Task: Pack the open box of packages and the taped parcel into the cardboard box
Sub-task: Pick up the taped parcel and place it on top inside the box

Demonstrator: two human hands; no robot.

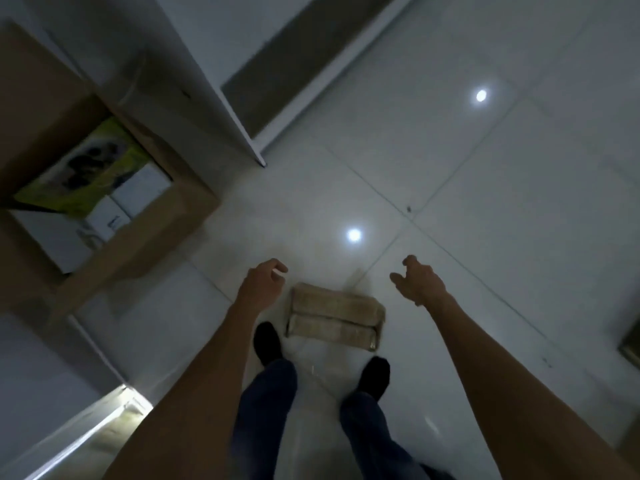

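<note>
A small brown taped parcel (pixel 334 317) lies on the white tiled floor just ahead of my feet. Above its left end hovers my left hand (pixel 263 277), fingers loosely curled and holding nothing. My right hand (pixel 417 280) is spread above and to the right of the parcel, also holding nothing. At the left stands a large open cardboard box (pixel 166 216); inside it I see a green printed package (pixel 86 168) and white packages (pixel 114 209). Neither hand touches the parcel.
A white wall corner or cabinet edge (pixel 242 133) stands behind the big box. My black shoes (pixel 268 342) stand on the floor close to the parcel. Ceiling lights reflect on the glossy tiles. A dark object (pixel 632 344) shows at the right edge.
</note>
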